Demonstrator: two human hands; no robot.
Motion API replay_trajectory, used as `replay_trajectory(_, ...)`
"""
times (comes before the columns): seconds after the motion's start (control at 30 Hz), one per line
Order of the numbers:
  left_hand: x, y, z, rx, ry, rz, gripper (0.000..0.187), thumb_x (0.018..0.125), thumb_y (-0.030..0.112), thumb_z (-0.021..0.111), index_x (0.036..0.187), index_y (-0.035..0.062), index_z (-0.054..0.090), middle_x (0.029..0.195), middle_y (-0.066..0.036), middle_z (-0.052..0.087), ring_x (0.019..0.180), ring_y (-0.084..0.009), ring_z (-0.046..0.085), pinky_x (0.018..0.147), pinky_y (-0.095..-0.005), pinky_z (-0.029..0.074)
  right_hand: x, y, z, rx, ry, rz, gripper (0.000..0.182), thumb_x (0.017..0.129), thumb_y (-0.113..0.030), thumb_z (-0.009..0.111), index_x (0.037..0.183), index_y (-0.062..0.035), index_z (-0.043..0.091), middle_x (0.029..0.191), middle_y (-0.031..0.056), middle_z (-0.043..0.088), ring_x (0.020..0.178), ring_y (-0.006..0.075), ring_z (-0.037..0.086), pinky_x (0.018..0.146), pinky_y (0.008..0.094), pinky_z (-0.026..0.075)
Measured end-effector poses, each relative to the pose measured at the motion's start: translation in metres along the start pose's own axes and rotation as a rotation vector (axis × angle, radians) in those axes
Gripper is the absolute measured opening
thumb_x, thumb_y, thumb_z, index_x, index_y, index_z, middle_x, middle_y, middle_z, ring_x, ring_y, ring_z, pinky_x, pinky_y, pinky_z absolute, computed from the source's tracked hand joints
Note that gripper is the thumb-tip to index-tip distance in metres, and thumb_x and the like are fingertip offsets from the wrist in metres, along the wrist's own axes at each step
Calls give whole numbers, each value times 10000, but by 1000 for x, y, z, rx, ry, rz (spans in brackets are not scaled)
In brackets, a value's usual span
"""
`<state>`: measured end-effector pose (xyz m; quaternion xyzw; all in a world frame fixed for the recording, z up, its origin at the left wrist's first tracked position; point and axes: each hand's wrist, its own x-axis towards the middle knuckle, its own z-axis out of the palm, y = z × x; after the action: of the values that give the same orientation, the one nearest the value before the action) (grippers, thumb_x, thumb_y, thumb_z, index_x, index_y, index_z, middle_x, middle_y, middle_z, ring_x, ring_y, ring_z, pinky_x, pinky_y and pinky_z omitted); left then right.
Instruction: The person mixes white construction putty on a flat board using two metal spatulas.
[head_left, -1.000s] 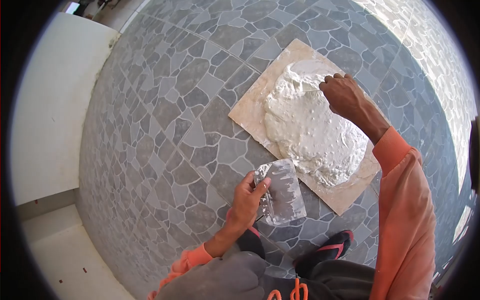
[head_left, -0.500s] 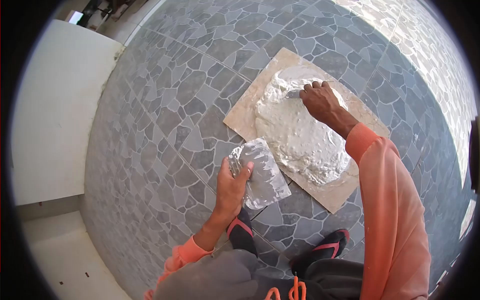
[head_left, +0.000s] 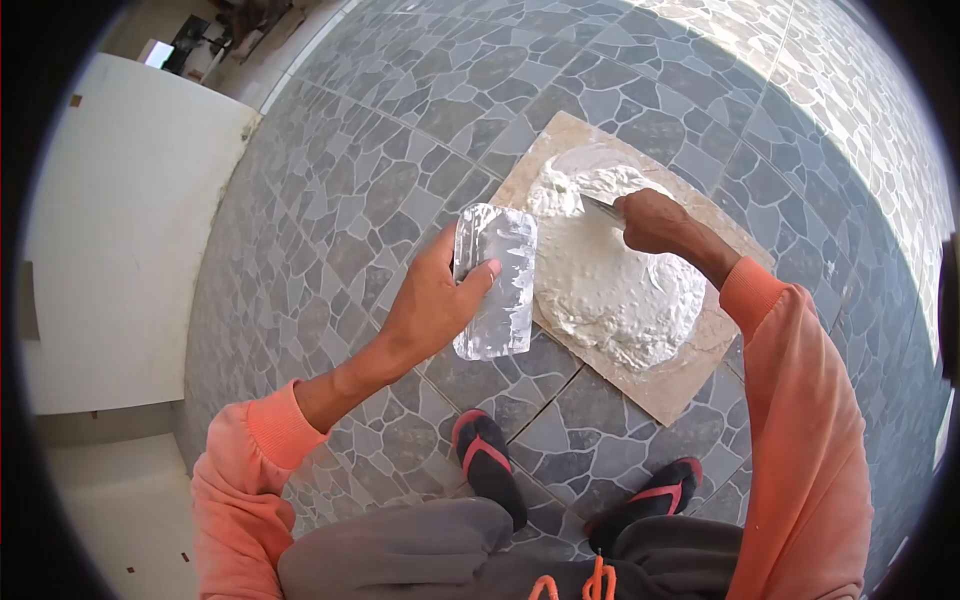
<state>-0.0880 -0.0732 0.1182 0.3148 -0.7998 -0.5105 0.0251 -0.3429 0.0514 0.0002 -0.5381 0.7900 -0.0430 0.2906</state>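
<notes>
My left hand (head_left: 440, 295) grips a flat metal plastering blade (head_left: 503, 300) smeared with white paste, its thumb lying across the face. This blade is held above the floor at the left edge of a beige tile board (head_left: 670, 395). On the board spreads a thick mound of wet white plaster (head_left: 620, 290). My right hand (head_left: 655, 222) is closed round a putty knife (head_left: 600, 208), whose blade meets the upper part of the mound. The handle of that knife is hidden in my fist.
Grey stone-patterned floor tiles (head_left: 330, 210) surround the board. Two flip-flops, left (head_left: 487, 455) and right (head_left: 655, 492), stand at its near side. A white panel or wall (head_left: 130, 240) lies to the left. Sunlight falls on the floor at upper right.
My left hand has raised the plastering blade up and turned it more upright. My right hand has moved slightly down and right, dragging the putty knife through the plaster.
</notes>
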Motion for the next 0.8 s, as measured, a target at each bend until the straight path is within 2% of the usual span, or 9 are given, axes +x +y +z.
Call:
replay_trajectory(0.03, 8, 5, 3, 94, 14, 140, 354, 887, 120, 565, 1194, -50, 516, 971, -190, 653, 853, -255, 644, 780, -381, 486, -7, 1, -9, 100, 2, 49, 218, 782, -51, 544, 929, 60, 660, 861, 194, 667, 811, 333, 644, 705, 429, 485)
replay_trajectory(0.13, 34, 35, 12, 343, -115, 132, 383, 893, 139, 532, 1210, -71, 485, 920, -255, 642, 836, -371, 639, 762, -435, 481, -31, 12, -22, 550, -98, 194, 268, 819, -91, 538, 997, 71, 655, 823, 138, 654, 769, 242, 631, 684, 411, 466)
replay_trajectory(0.17, 44, 40, 20, 354, -163, 98, 428, 901, 161, 501, 1225, -112, 438, 865, -311, 621, 835, -453, 620, 758, -490, 468, -37, 17, -17, 687, -97, 219, 280, 838, -107, 556, 1014, 92, 643, 816, 96, 626, 755, 177, 599, 668, 362, 468)
replay_trajectory(0.3, 67, 47, 64, 348, -170, 227, 464, 914, 182, 484, 1219, -158, 396, 857, -341, 612, 871, -484, 618, 797, -527, 464, -61, 15, -15, 1207, -47, 242, 216, 826, -50, 564, 944, 124, 615, 875, 113, 615, 762, 166, 603, 695, 322, 521)
replay_trajectory(0.4, 76, 37, 97, 291, -110, 294, 467, 931, 198, 493, 1242, -141, 409, 820, -304, 616, 760, -425, 633, 724, -469, 472, -77, 7, -22, 1301, -27, 311, 167, 817, -40, 561, 887, 103, 612, 867, 103, 604, 754, 159, 600, 707, 330, 537)
replay_trajectory(0.43, 78, 34, 107, 270, -104, 314, 415, 933, 183, 491, 1187, -132, 399, 818, -321, 606, 791, -454, 627, 733, -499, 469, -79, 8, -20, 1328, -37, 294, 144, 815, -42, 555, 851, 89, 603, 829, 88, 596, 746, 143, 591, 665, 324, 521)
replay_trajectory(0.63, 86, 31, 133, 238, -43, 386, 297, 933, 138, 475, 1092, -81, 353, 845, -341, 574, 825, -503, 587, 745, -541, 452, -77, 22, -16, 1166, -24, 239, 173, 833, -23, 525, 876, 110, 627, 803, 74, 619, 718, 130, 574, 650, 303, 476)
replay_trajectory(0.73, 90, 37, 131, 205, -78, 337, 299, 881, 94, 483, 1080, -82, 346, 944, -346, 553, 902, -506, 581, 805, -539, 465, -78, 27, -13, 1097, 80, 247, 169, 788, -14, 497, 738, 114, 596, 676, 25, 493, 605, 98, 422, 482, 338, 308)
replay_trajectory(0.8, 92, 39, 133, 201, -91, 318, 308, 856, 73, 486, 1078, -85, 343, 987, -347, 544, 942, -507, 578, 834, -536, 471, -87, 21, -17, 1073, 88, 218, 168, 781, -20, 500, 742, 110, 597, 669, 19, 486, 587, 101, 410, 478, 346, 309)
